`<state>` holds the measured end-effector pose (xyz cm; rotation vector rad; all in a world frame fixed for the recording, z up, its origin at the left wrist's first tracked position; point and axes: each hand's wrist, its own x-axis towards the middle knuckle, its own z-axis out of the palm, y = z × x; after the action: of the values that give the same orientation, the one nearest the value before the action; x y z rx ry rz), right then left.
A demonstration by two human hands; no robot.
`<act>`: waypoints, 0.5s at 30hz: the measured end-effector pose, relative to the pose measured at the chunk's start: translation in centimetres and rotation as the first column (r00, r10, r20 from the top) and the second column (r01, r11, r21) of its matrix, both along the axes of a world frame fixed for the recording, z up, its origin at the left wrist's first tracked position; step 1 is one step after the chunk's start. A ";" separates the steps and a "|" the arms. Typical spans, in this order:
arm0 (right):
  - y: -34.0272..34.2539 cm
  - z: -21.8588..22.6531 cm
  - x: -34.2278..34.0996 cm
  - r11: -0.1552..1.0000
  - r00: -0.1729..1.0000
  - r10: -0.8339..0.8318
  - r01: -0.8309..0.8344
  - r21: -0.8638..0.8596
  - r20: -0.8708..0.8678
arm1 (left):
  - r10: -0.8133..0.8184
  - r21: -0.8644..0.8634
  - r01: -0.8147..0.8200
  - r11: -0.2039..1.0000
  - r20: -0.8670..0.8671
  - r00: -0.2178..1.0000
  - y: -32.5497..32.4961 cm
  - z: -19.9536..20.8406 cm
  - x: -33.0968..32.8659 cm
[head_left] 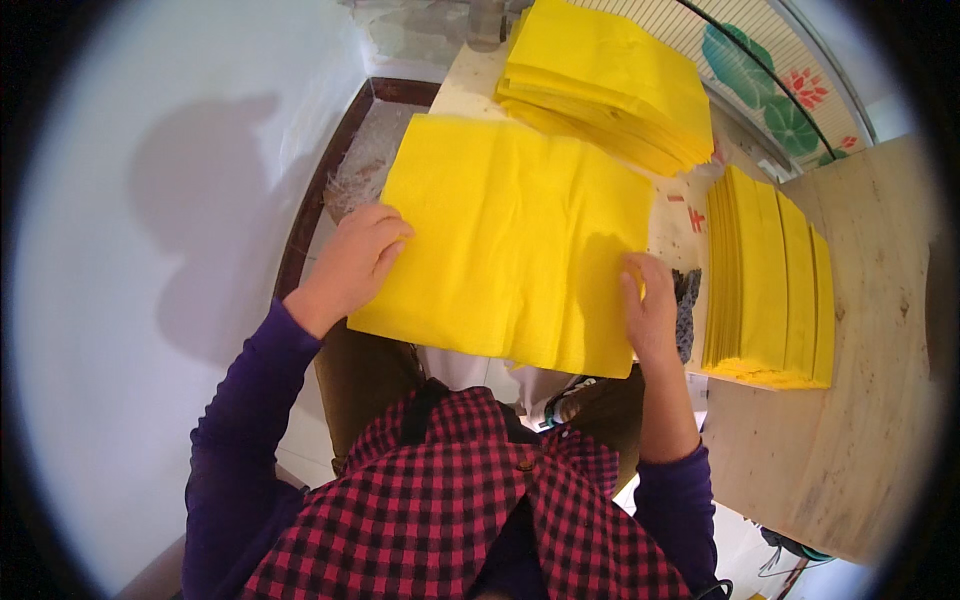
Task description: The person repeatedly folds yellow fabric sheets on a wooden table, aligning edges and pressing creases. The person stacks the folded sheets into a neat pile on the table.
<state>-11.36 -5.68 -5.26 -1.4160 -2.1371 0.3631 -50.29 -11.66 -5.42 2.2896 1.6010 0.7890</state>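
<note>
A wide yellow sheet (500,240), thin and cloth-like with soft creases down its middle, spreads in front of me at the table. Its near edge hangs out over my lap. At its left edge my left hand (360,258) is closed, fingers curled and the thumb lying along the border. My right hand (652,300) pinches the opposite edge between thumb and fingers. Both grips are partly hidden, since some fingertips go behind the sheet.
Beyond the sheet lies a thick folded stack of yellow sheets (610,85). Another yellow stack (770,280) lies on the wooden board (860,330) to the right. A grey textured item (686,312) sits beside my right hand. A white wall (130,330) closes off the left.
</note>
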 end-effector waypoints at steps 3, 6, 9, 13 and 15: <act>-1.0 -0.6 -0.8 0.998 0.998 0.065 -0.065 -0.013 0.013 | -0.014 0.004 0.014 1.000 0.011 1.000 0.1 -0.5 0.3; 2.5 -0.8 -1.6 0.999 0.999 -0.035 0.035 0.024 0.009 | -0.010 0.039 0.009 0.999 0.019 1.000 4.0 -0.8 0.4; 4.0 -0.3 -1.3 0.998 0.998 -0.069 0.068 -0.011 -0.005 | -0.038 0.018 0.038 0.999 0.012 0.999 5.5 -0.4 -0.1; 0.5 0.2 0.1 0.999 1.000 -0.025 0.025 0.024 0.016 | -0.031 0.014 0.031 0.999 0.016 0.999 1.6 -0.1 -0.3; -1.3 0.0 0.2 0.999 0.999 0.039 -0.039 -0.031 -0.018 | -0.055 -0.017 0.055 0.998 0.030 0.998 -0.4 -0.2 -0.2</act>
<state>-11.14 -6.96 -5.24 -1.3854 -2.1565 0.4241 -50.51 -12.02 -5.63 2.2886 1.5194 0.7883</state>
